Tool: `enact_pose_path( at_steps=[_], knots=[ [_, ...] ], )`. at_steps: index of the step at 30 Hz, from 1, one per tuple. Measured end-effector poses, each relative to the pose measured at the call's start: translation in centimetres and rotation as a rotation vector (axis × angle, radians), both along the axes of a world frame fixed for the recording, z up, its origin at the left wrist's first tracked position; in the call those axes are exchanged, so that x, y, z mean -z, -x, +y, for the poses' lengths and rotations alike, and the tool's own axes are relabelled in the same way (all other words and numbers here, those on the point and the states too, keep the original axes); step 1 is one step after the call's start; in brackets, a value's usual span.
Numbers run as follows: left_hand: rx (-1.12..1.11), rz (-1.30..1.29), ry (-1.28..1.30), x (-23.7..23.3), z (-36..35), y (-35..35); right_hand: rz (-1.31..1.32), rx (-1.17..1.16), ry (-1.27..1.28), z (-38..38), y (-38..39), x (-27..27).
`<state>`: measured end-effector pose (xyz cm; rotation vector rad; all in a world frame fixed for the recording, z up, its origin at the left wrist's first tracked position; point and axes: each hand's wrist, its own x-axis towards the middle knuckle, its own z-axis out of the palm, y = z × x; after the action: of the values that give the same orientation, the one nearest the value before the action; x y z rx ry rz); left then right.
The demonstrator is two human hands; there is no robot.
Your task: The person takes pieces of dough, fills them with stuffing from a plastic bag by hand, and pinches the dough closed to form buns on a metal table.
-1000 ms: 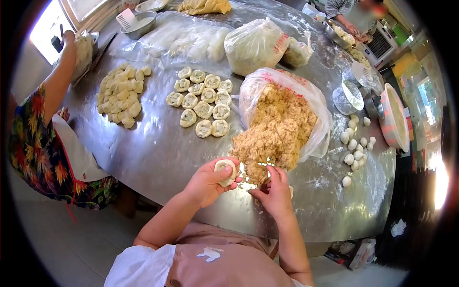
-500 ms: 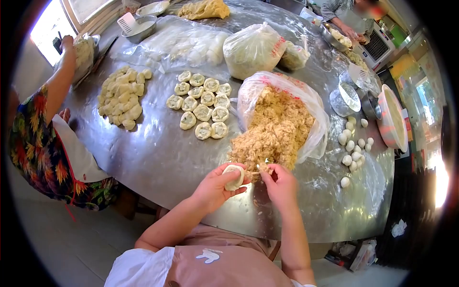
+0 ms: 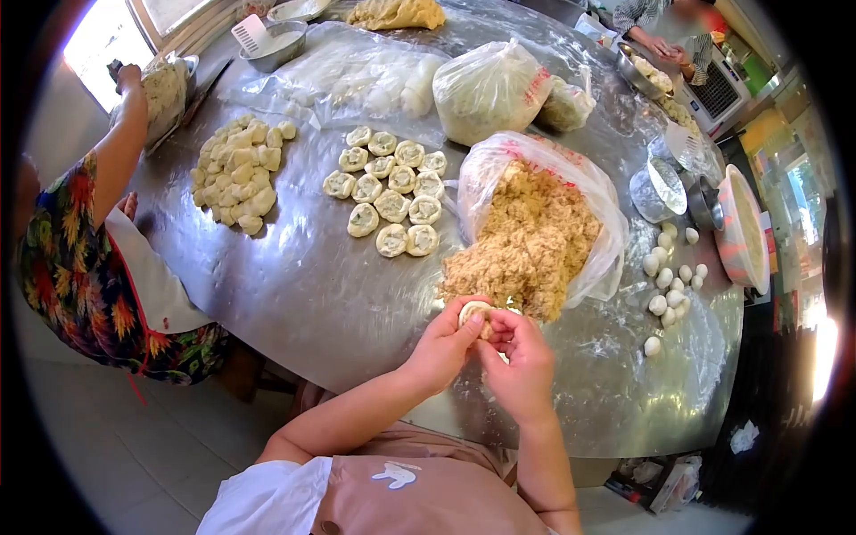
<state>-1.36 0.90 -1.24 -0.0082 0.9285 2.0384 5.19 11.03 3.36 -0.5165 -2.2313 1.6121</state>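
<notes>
My left hand [image 3: 441, 349] holds a round dough wrapper [image 3: 475, 312], curled around a bit of crumbly brown filling. My right hand [image 3: 519, 364] is against it, thumb and fingers bent at the wrapper's edge; whether they pinch dough or filling is too small to tell. Just beyond both hands, the brown filling [image 3: 526, 241] spills from an open plastic bag [image 3: 609, 218] onto the metal table [image 3: 303, 285]. Filled dough rounds [image 3: 391, 206] lie in rows to the left of the bag.
Dough pieces [image 3: 237, 174] are heaped at left, beside a co-worker in a floral top. Small white balls [image 3: 665, 278], metal bowls [image 3: 658, 190] and a large pink basin [image 3: 742, 227] stand at right. A tied bag [image 3: 490, 94] lies behind. Another person works at the far right.
My right hand has moved from the filling to the wrapper, and the two hands now meet. The wrapper has tipped and folded around filling. The camera view has shifted slightly.
</notes>
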Motion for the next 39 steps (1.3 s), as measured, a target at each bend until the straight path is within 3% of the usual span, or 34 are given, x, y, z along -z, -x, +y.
enact_pose_path(
  at_steps=[1,6,9,13,16,17,20,24,27,30,33,34,37,39],
  knots=[
    [0.003,0.022,0.042,0.1,0.0,0.0,0.021,0.017,0.093,0.0,-0.1,0.1],
    [0.061,0.287,0.258,-0.1,0.1,-0.8,-0.019,0.018,-0.191,0.0,-0.4,-0.1],
    [0.045,0.214,0.124,0.4,-0.2,-0.4,0.022,0.016,-0.161,0.2,-0.4,0.5],
    [-0.028,-0.155,0.015,-1.2,-1.1,0.5,-0.039,0.089,-0.132,2.7,-0.1,0.0],
    [0.013,-0.262,-0.110,-1.1,-2.2,0.8,0.057,-0.122,-0.679,3.4,0.1,-0.7],
    [0.064,-0.276,-0.122,-1.5,-2.3,0.9,0.032,-0.248,-0.590,3.2,-0.4,-0.2],
    [0.219,-0.347,-0.200,-1.4,-2.4,0.3,0.127,-0.351,-0.655,1.2,-0.4,0.4],
    [0.278,-0.224,-0.131,0.0,-2.2,-0.2,0.186,-0.279,-0.889,0.9,-0.3,2.1],
    [0.245,-0.230,-0.177,2.1,-1.4,-1.2,0.277,-0.203,-0.832,0.2,0.0,1.9],
    [0.226,-0.209,0.096,-3.0,-0.9,-1.2,0.313,-0.120,-0.642,-0.1,0.5,1.5],
    [0.207,-0.264,-0.100,-3.0,-0.7,-1.3,0.372,0.024,-0.335,-0.4,0.6,1.8],
    [0.204,-0.290,-0.157,-3.4,-0.6,-1.3,0.366,0.037,-0.420,-0.8,0.5,1.5],
    [0.145,-0.196,0.019,-2.2,-0.2,-1.5,0.369,0.098,-0.651,-1.4,0.1,0.5],
    [0.061,-0.176,0.114,-1.7,0.3,-1.8,0.382,0.079,-0.617,-1.4,0.1,0.8]
  ],
)
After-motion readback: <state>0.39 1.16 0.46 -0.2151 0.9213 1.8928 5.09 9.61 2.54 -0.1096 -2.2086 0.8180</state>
